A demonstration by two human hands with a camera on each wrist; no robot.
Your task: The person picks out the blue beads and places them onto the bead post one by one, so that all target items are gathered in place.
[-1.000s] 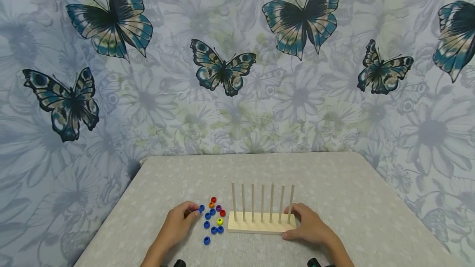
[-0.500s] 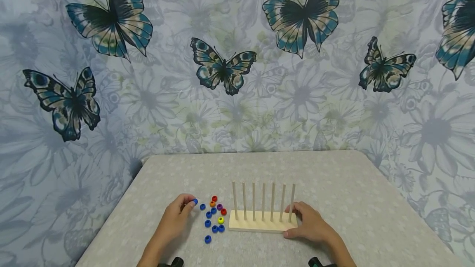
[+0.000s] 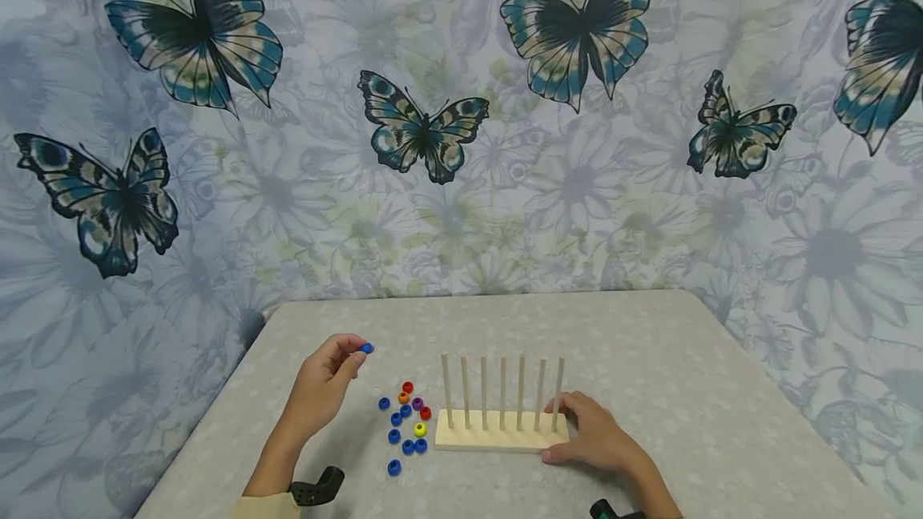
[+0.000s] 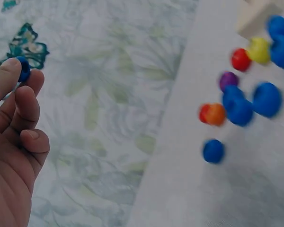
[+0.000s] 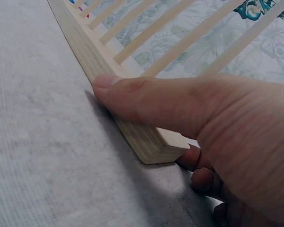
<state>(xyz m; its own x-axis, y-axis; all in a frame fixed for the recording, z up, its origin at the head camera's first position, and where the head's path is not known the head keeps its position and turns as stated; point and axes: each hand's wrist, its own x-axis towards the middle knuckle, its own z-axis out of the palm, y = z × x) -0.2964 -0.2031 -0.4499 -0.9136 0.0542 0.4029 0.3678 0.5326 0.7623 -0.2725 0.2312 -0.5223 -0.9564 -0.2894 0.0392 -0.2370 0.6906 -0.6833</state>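
Between thumb and fingertips, my left hand pinches a blue bead, raised above the table to the left of the rack. The left wrist view shows the same bead at the fingertips. My right hand grips the right end of a wooden peg rack, thumb on the front edge and fingers behind. Several bare upright pegs stand in its base. Left of the rack lie loose beads: several blue ones, a yellow one, a purple one, an orange one and two red ones.
A pale patterned cloth covers the table. Its far edge meets a wall papered with flowers and butterflies. Black straps with small devices sit at both wrists.
My left hand has lifted the blue bead from beside the other beads, moving up and to the left. The right hand keeps its grip on the rack. The head view has shifted slightly.
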